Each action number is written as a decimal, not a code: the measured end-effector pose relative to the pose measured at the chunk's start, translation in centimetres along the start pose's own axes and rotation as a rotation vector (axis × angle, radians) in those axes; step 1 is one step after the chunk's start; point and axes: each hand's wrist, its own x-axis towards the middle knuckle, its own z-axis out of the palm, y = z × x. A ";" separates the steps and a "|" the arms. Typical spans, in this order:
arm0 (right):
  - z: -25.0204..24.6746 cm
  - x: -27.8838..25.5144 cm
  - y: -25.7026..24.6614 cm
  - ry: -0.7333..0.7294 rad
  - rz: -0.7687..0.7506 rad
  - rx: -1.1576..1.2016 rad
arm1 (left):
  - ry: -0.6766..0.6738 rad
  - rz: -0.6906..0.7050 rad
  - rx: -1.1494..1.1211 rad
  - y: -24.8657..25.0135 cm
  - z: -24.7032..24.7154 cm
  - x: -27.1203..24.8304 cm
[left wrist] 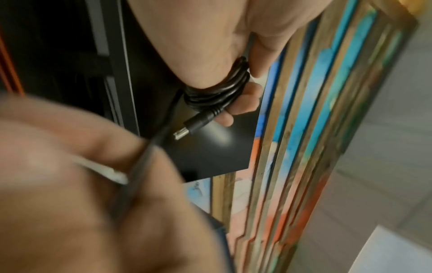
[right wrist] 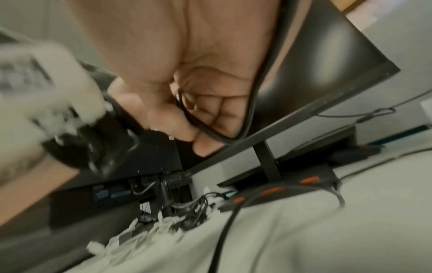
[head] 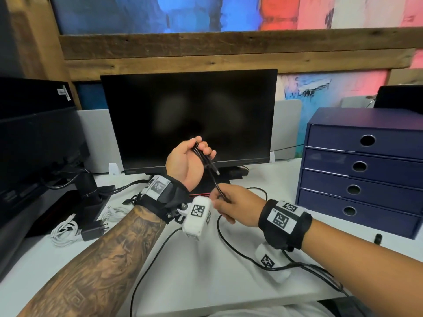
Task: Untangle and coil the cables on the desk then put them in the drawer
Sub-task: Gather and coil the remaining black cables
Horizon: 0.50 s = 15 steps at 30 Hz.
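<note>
Holding the coiled turns of the black cable [head: 204, 156] in my raised left hand [head: 186, 163] above the worktop [head: 194, 266], I pinched its limp, light tail with my right hand [head: 233, 205], judging it best gripped near the coil.

black cable [left wrist: 217, 92] coiled in left hand [left wrist: 210, 46], strand through right hand [left wrist: 81, 184]

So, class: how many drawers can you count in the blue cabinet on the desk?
4, stacked in the blue cabinet at the desk's right: top drawer, second drawer, third drawer, bottom drawer. All look closed; none seems hidden.
</note>
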 end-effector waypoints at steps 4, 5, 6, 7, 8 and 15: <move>-2.0 -0.4 -1.5 -0.032 -0.016 -0.219 | 0.006 0.063 0.182 -1.1 -0.4 0.0; -2.5 -0.5 -1.6 -0.043 -0.023 -0.266 | -0.012 0.071 0.231 -1.4 -0.3 0.0; -3.0 -0.6 -1.8 -0.037 -0.037 -0.320 | -0.040 0.079 0.303 -1.6 -0.2 0.0; -3.6 -0.6 -2.0 -0.008 -0.058 -0.387 | -0.069 0.090 0.415 -1.7 -0.1 0.0; -4.2 -0.6 -2.1 0.040 -0.083 -0.465 | -0.098 0.103 0.573 -1.8 -0.3 0.1; -7.1 -0.5 -1.0 0.360 -0.298 -0.818 | -0.352 -0.113 1.116 -2.5 -0.9 -1.1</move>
